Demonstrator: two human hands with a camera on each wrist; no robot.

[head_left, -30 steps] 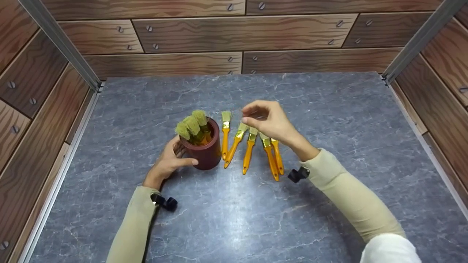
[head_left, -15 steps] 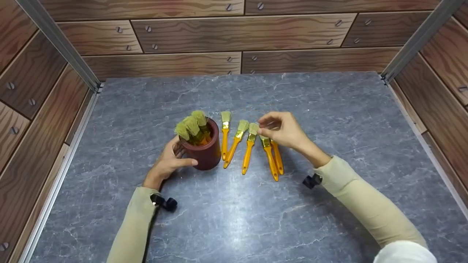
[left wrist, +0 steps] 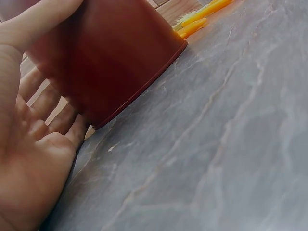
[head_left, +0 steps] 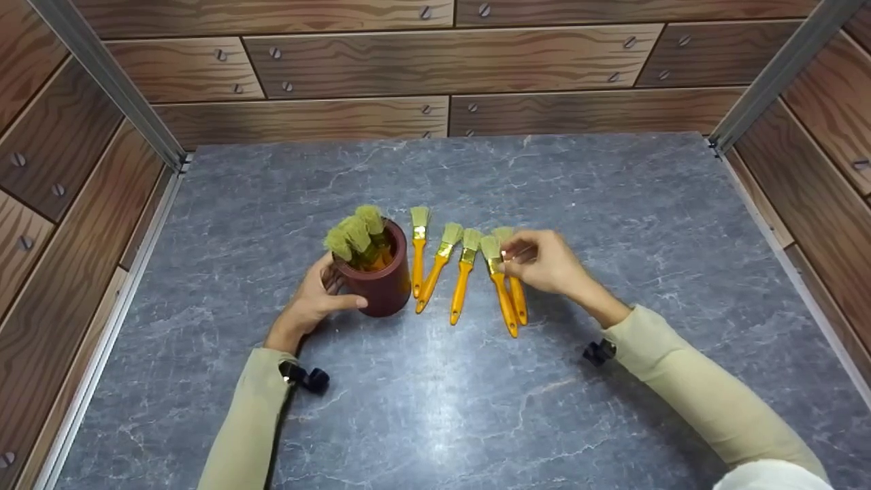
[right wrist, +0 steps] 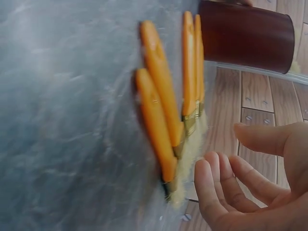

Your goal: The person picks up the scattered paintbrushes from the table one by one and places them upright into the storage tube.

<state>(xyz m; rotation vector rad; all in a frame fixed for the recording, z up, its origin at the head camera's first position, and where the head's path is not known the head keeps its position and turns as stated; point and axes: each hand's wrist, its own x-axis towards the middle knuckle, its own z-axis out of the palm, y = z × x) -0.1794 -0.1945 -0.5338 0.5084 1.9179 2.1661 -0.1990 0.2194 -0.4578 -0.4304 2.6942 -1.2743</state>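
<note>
My left hand point(head_left: 314, 303) holds a dark red-brown cylindrical cup point(head_left: 386, 292), thumb on the front, fingers round its left side. Three paintbrushes point(head_left: 355, 235) stand in the cup, pale bristles up, leaning left over the rim. To the right of it several more paintbrushes lie fanned on the table, with orange handles toward me. My right hand point(head_left: 548, 262) hovers by the bristle end of the rightmost brush point(head_left: 519, 303), partly covering it. In the right wrist view, thumb and fingers point(right wrist: 204, 180) are parted, nothing between them, close beside the bristles point(right wrist: 178, 195).
The grey marbled tabletop point(head_left: 435, 395) is bordered by wood-plank-patterned walls point(head_left: 449, 64) at the back and sides. Metal posts point(head_left: 116, 82) rise at the far corners. A small black camera point(head_left: 600, 352) sits on each wrist.
My right hand has moved right and toward me, from above the middle brushes to the rightmost ones, uncovering the bristles of those between. My left hand and the cup stay put.
</note>
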